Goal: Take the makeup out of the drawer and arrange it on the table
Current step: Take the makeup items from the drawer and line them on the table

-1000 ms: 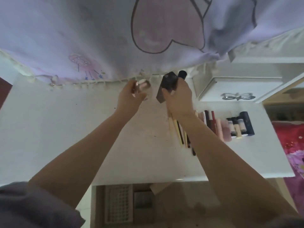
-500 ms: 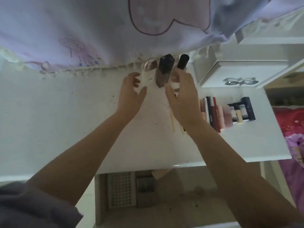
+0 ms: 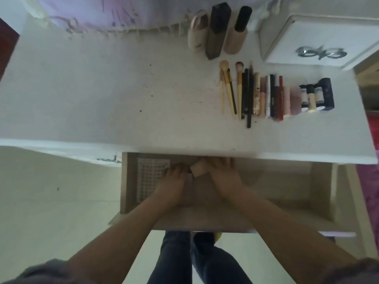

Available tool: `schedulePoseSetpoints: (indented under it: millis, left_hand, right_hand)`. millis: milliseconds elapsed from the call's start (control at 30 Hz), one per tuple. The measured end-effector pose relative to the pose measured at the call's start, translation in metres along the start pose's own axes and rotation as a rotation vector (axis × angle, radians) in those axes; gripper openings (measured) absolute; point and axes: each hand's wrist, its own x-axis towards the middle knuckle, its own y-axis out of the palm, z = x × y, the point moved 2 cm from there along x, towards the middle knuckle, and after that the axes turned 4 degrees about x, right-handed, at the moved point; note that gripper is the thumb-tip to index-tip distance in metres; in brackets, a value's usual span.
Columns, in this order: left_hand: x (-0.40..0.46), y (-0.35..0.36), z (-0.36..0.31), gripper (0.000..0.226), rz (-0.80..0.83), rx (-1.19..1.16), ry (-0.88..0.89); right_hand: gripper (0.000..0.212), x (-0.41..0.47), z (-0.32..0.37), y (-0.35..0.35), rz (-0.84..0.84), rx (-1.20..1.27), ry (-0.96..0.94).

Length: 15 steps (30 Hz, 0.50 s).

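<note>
Below the table [image 3: 102, 95] edge, both hands reach into the open drawer [image 3: 276, 181]. Left hand [image 3: 174, 181]: fingers curled down over a small dark item, the grip itself hidden. Right hand [image 3: 223, 177]: fingers spread and fairly straight, touching a tan block [image 3: 198, 169] that lies between the two hands; whether it is gripped cannot be told. A perforated tray [image 3: 151, 173] sits just left of the left fingers. Beyond the fingers, on the table, three bottles [image 3: 217, 31] stand upright at the back and a row of brushes and tubes [image 3: 272, 95] lies side by side, apparently sorted by shape for tidy display.
</note>
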Motion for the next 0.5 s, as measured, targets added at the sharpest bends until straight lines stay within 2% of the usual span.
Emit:
schedulePoseSetpoints:
  millis: [167,267,333,400,467,500]
  left_hand:
    - [-0.004,-0.002,-0.012,0.046,0.012,0.165,-0.002]
    - [0.001,-0.011,-0.015,0.035,0.032,0.148,-0.051]
    - [0.000,-0.014,-0.014,0.033,0.087,0.056,-0.050]
    - [-0.007,-0.019,-0.013,0.029,0.166,-0.088,-0.004]
    - [-0.021,-0.030,-0.012,0.024,0.161,-0.184,0.053]
    - [-0.029,-0.039,-0.010,0.020,0.122,-0.241,0.068]
  right_hand:
    - [0.035,-0.008,-0.016,0.010,0.115,-0.133,0.145]
    - [0.033,-0.032,-0.024,0.014,0.249,0.080,0.215]
    - [0.028,-0.049,-0.026,0.009,0.256,0.225,0.270]
    - [0.033,-0.061,-0.027,0.000,0.244,0.400,0.329]
    - [0.036,-0.072,-0.027,-0.019,0.236,0.509,0.336]
    - [0.035,-0.076,-0.028,-0.032,0.246,0.489,0.305]
